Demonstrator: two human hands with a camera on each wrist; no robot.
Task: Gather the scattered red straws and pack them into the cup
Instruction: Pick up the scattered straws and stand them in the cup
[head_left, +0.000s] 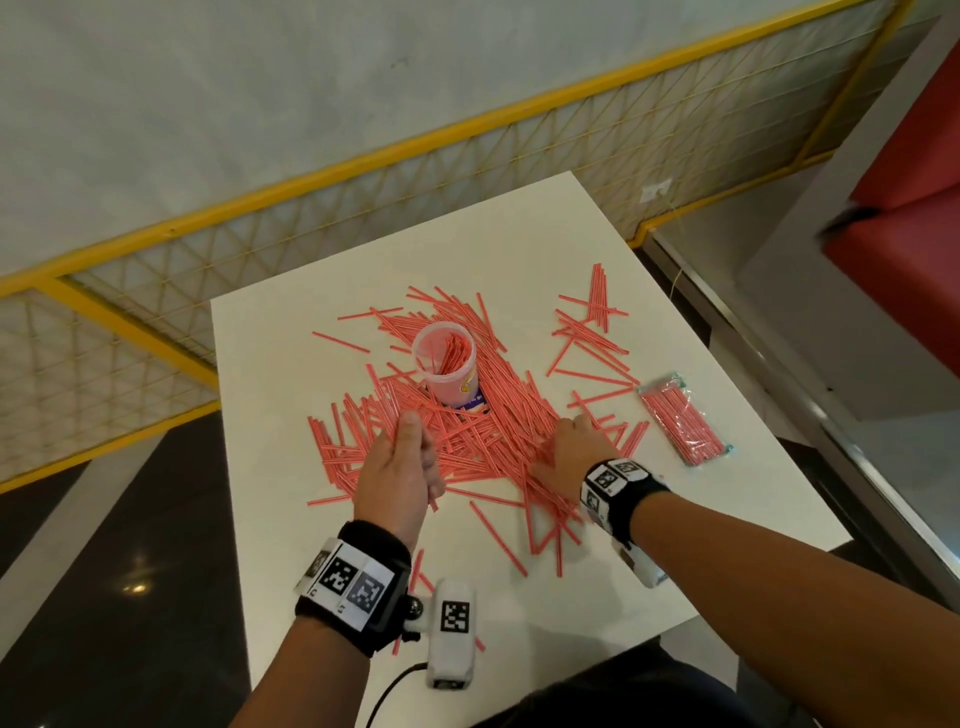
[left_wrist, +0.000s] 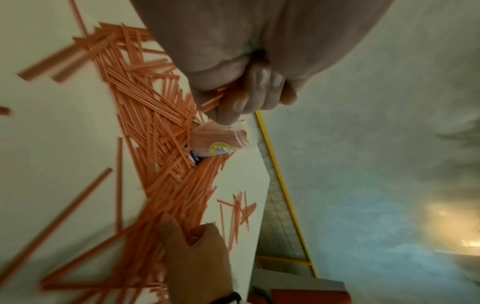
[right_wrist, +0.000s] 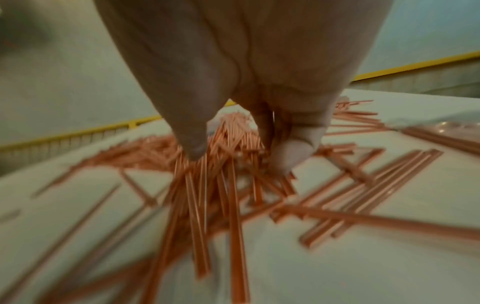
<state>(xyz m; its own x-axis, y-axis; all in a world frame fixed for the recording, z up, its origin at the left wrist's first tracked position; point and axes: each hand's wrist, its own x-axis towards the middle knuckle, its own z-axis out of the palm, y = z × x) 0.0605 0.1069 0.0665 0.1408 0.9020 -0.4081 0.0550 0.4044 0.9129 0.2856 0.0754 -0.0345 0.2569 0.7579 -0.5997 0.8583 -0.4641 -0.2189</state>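
Wrist-mounted camera (head_left: 451, 642) is noted nearest the lens. Left hand (head_left: 397, 480) is curled round a small bunch of red straws (left_wrist: 215, 98), presumably as a collecting bundle. Right hand (head_left: 569, 452) is pressed into the pile (head_left: 483, 431), thumb and fingertips (right_wrist: 293, 152) pinching a cluster, likely for adding. Cup (head_left: 444, 364), upright and part-filled, stands just beyond the left hand. Sealed packet (head_left: 683, 423) lies right of the right hand.

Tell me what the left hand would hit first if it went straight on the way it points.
Probably the cup: it stands just beyond the left hand, in line with its thumb. The straws between them lie lower, though depth is unclear.
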